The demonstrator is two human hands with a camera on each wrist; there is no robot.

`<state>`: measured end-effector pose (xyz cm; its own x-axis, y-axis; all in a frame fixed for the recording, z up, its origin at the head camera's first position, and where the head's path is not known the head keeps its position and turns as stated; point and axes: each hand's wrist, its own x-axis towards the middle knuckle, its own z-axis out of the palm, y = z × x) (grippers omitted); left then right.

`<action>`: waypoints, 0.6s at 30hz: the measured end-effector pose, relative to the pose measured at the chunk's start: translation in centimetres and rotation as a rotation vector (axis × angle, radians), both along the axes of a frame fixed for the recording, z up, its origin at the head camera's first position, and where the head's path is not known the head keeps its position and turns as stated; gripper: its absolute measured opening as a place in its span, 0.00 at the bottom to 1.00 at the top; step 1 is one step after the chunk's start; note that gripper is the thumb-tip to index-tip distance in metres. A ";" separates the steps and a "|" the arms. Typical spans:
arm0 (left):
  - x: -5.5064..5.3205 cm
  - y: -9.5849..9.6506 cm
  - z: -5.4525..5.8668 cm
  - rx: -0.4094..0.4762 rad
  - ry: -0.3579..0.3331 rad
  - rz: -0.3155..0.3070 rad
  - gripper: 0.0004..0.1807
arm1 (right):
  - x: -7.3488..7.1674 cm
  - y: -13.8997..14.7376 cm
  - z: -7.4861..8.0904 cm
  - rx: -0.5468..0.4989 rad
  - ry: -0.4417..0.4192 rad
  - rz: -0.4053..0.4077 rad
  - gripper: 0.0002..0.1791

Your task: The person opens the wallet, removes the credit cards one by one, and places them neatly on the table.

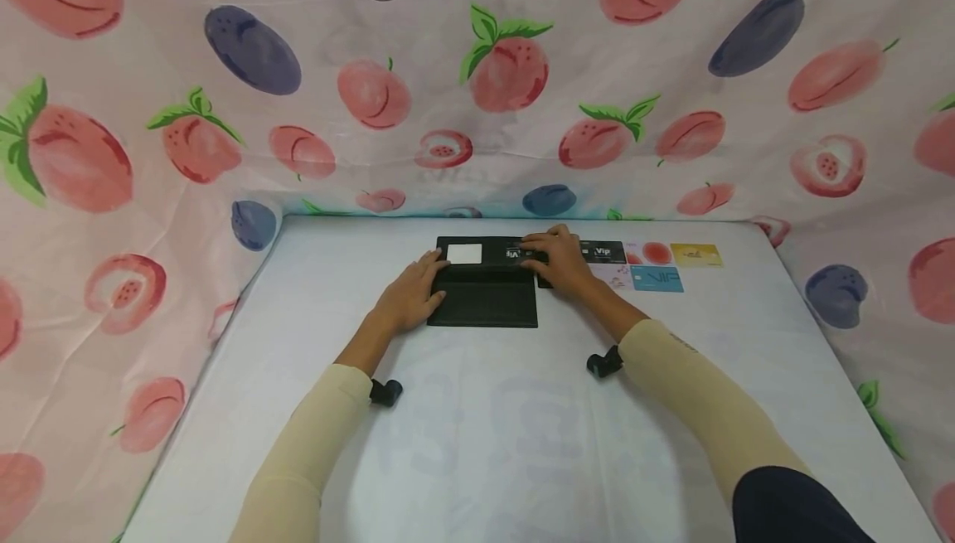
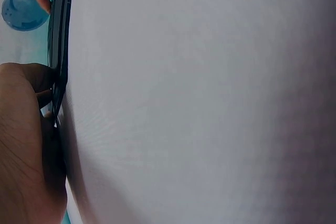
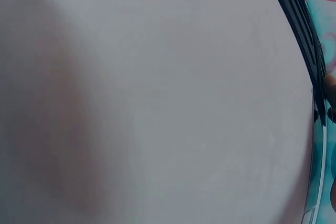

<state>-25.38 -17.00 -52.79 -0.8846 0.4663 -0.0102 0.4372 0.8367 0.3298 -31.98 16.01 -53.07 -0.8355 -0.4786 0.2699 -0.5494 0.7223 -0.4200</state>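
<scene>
An unfolded black wallet [image 1: 482, 304] lies on the white table, its fold running left to right. Its far panel carries a white rectangle [image 1: 464, 254] and a black card marked VIP [image 1: 512, 254], whose letters appear upside down. My left hand [image 1: 409, 294] rests on the wallet's left edge, fingers reaching the far panel and thumb on the near one. Across the far panel's right end lies my right hand [image 1: 561, 264], its fingertips beside the VIP lettering. In the left wrist view the wallet [image 2: 62, 24] appears edge-on beneath the left hand [image 2: 23, 140].
Right of the wallet, several cards lie in two rows: a black VIP card [image 1: 603, 252], a pink-and-red card [image 1: 647, 254], a gold card [image 1: 697, 255] and a blue card [image 1: 657, 278], among others. A fruit-print curtain [image 1: 448, 70] rises behind the table [image 1: 477, 460].
</scene>
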 end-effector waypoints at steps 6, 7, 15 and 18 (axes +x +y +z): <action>-0.1 -0.2 -0.2 -0.005 -0.013 0.010 0.35 | -0.2 0.1 -0.5 -0.022 0.011 0.011 0.26; -0.1 -0.2 -0.2 -0.003 -0.013 0.010 0.35 | -0.2 0.1 -0.6 -0.024 0.016 0.013 0.27; 0.0 0.0 -0.2 0.018 -0.001 -0.003 0.35 | -0.3 -0.2 -0.8 -0.020 0.038 0.014 0.23; 0.0 0.0 -0.1 0.020 0.002 -0.003 0.35 | -0.2 0.0 -0.7 -0.029 0.035 0.016 0.22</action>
<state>-25.36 -17.03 -52.86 -0.8831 0.4693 0.0007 0.4406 0.8285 0.3457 -32.17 16.00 -53.78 -0.8176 -0.4832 0.3130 -0.5755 0.7011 -0.4210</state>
